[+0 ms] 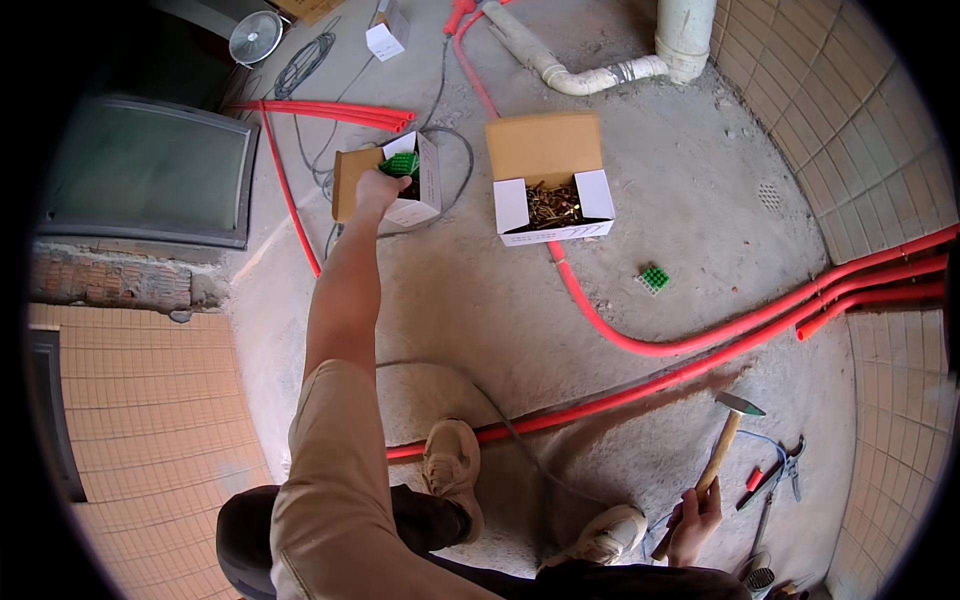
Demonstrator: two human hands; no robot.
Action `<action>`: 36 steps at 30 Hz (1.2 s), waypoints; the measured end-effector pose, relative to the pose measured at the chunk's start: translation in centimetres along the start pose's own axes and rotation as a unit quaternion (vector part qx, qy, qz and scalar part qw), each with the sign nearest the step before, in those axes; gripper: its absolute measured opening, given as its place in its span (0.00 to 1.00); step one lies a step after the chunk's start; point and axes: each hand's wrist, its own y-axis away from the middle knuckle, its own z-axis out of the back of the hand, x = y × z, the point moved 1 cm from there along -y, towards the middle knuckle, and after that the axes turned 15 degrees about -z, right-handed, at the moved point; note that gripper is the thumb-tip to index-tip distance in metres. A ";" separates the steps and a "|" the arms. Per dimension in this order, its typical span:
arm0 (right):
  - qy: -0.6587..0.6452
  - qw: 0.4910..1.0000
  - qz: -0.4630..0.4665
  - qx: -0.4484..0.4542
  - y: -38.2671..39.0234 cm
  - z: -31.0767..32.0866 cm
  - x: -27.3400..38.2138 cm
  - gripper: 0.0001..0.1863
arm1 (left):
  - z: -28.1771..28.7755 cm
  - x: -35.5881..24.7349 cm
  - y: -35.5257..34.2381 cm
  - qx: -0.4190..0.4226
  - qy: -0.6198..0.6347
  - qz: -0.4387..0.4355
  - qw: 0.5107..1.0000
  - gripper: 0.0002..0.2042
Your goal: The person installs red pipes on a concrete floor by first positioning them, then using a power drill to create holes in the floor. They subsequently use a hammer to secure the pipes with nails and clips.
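Our beige sleeve (pixel 335 480) is nearest, filling the lower left of the frame, and our forearm (pixel 345 290) runs up from it. At its end, in the upper left, our left hand (pixel 378 190) meets a green block (pixel 400 163) at the mouth of a white box (pixel 430 175). Part of the grip is hidden, so we cannot tell whether those fingers pinch the block or merely rest against it. We would do best to take it by opposite edges and draw it straight up, clear of the brown flap (pixel 348 182), so the box does not tip.

At lower right, our right hand (pixel 695 525) has its fingers curled round the handle of a hammer (pixel 717 460); we should keep its head away from our shoes (pixel 452 465) while leaning out. A second box (pixel 512 205), holding brass bits (pixel 553 207), stands open at upper centre; a loose block (pixel 654 278), also green, lies below and right of it, near a red pipe (pixel 640 348).
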 end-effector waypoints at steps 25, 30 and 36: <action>-0.032 0.999 -0.040 -0.006 1.4 0.6 0.1 0.29 | 6.1 -5.8 6.9 -0.255 -0.130 -0.093 0.954 0.16; -0.024 0.998 -0.053 -0.002 1.0 0.3 0.7 0.30 | 2.7 -20.6 19.3 -0.009 0.309 -0.374 0.874 0.02; -0.026 0.998 -0.049 0.028 1.0 0.3 0.2 0.30 | -5.7 -29.8 29.7 0.339 0.581 -0.230 0.703 0.02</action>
